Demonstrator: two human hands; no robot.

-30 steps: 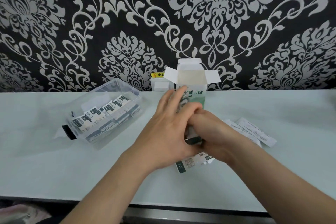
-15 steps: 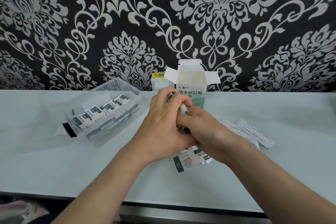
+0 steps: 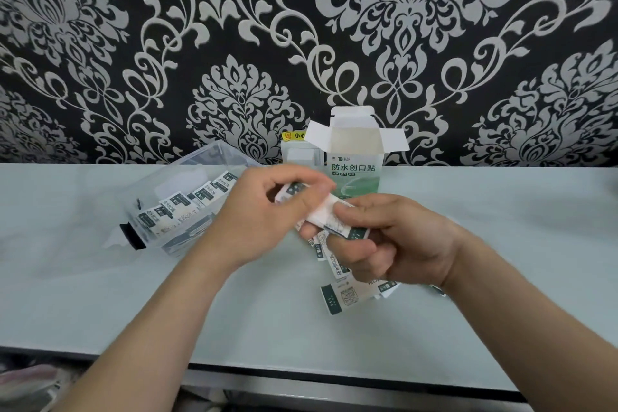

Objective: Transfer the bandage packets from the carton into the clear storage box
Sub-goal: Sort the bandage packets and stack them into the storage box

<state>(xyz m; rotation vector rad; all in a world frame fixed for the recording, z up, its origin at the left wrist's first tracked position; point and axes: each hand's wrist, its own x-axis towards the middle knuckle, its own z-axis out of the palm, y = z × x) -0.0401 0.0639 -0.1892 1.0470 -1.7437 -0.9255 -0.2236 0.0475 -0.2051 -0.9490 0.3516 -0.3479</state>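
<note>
An open white and green bandage carton (image 3: 355,157) stands upright at the back of the table, flaps spread. To its left sits the clear storage box (image 3: 187,184) with several bandage packets (image 3: 187,204) lined up inside. In front of the carton my left hand (image 3: 261,214) and my right hand (image 3: 394,237) together hold a small stack of white packets (image 3: 329,216) above the table. More packets (image 3: 347,296) lie loose on the table under my right hand.
The pale table (image 3: 100,294) ends in a dark front edge close to me. A small white box with a yellow label (image 3: 296,147) stands behind the carton against the black and silver patterned wall.
Both hands have lifted off the table and drawn slightly apart, bringing a stack of packets into view between them. The loose packets below are now more exposed.
</note>
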